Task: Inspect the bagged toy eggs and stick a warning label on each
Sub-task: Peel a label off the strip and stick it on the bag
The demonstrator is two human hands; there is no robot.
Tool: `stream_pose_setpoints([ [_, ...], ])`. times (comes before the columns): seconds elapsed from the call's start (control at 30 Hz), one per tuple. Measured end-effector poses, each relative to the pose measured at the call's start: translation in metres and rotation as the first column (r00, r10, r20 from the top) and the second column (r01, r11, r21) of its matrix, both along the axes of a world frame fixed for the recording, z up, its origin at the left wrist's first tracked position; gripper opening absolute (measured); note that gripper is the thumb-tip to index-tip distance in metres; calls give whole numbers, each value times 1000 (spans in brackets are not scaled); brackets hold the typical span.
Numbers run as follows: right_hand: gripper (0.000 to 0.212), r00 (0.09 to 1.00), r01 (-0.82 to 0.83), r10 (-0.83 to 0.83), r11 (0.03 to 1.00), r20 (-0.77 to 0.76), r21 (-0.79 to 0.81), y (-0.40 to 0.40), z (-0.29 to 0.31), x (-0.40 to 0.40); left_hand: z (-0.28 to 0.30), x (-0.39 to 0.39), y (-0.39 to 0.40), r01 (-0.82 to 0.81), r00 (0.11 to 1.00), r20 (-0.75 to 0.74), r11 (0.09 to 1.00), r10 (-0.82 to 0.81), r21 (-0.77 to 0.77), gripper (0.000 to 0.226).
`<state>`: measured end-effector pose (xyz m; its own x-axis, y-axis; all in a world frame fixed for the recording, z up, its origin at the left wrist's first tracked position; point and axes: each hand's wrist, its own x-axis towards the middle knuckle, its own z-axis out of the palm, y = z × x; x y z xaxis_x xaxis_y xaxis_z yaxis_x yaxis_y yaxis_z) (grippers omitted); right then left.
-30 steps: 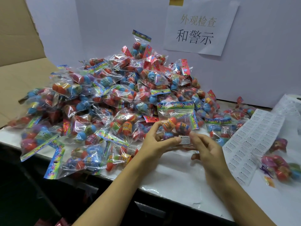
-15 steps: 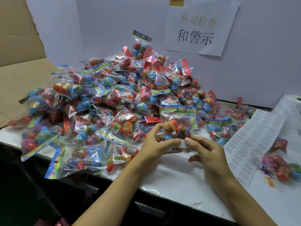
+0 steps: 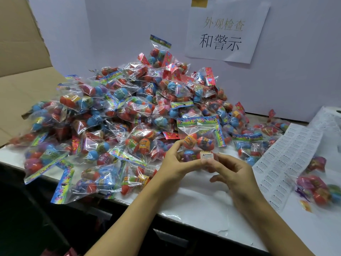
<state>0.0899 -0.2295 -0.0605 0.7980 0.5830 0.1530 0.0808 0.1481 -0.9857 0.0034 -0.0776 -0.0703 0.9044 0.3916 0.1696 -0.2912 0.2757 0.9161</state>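
I hold one clear bag of toy eggs (image 3: 200, 139) upright above the white table, its colourful header card on top. My left hand (image 3: 175, 163) grips the bag's lower left, fingers curled round the eggs. A small white warning label (image 3: 207, 156) sits on the bag's lower front. My right hand (image 3: 234, 170) is just below and right of it, and its thumb and forefinger touch the label's lower edge. A sheet of warning labels (image 3: 287, 163) lies on the table to the right.
A big heap of bagged toy eggs (image 3: 120, 115) covers the table's left and back. A separate bag (image 3: 317, 189) lies at the far right beyond the label sheet. A cardboard flap (image 3: 20, 71) stands at the left. A paper sign (image 3: 225, 32) hangs on the back wall.
My right fingers covered the label half a second ago and have now slid down off it, so the label shows in full on the bag. The bag sits slightly lower.
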Motion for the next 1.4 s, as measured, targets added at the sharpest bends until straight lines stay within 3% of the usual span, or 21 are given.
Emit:
stream_pose_setpoints([
  [0.17, 30, 1000, 3, -3, 999, -20, 38, -1, 0, 2, 1, 0, 1, 4, 1000, -12, 1000, -4, -10, 56],
  [0.27, 17, 999, -13, 15, 998, -33, 57, 0, -1, 4, 3, 0, 1, 3, 1000, -10, 999, -3, -39, 51],
  [0.43, 32, 998, 12, -8, 998, -70, 61, 0, -3, 6, 3, 2, 1, -3, 1000, -28, 999, 1, -54, 43],
  [0.53, 18, 1000, 19, -18, 999, -9, 33, -1, -2, 2, 3, 2, 0, -5, 1000, -13, 999, 5, -50, 44],
  [0.7, 28, 981, 98, -92, 995, 173, -30, 0, 1, -4, 1, 0, -1, -19, 1000, -18, 1000, 19, 13, 46],
  [0.83, 10, 985, 83, -80, 996, 156, -14, 1, -2, 0, 0, 2, 1, -35, 998, -57, 999, 35, -1, 42],
  [1.0, 16, 990, 76, -74, 997, 119, -17, 0, -5, 3, 1, 4, 1, -21, 998, -67, 998, 18, -51, 33],
  [1.1, 12, 987, 83, -81, 996, 138, -9, 0, -4, 1, 2, 2, 0, 16, 999, -30, 998, -18, -62, 43],
  [1.17, 24, 982, 88, -84, 996, 170, -17, 0, -1, -3, 1, 1, -1, 37, 999, -2, 999, -37, -38, 49],
  [1.3, 9, 977, 73, -70, 997, 203, -8, 1, -1, -3, -1, 1, 0, 29, 999, -20, 1000, -30, -6, 48],
  [1.4, 26, 975, 88, -87, 996, 204, 5, 0, -2, -1, -1, 2, 1, -7, 999, -46, 1000, 6, -19, 46],
])
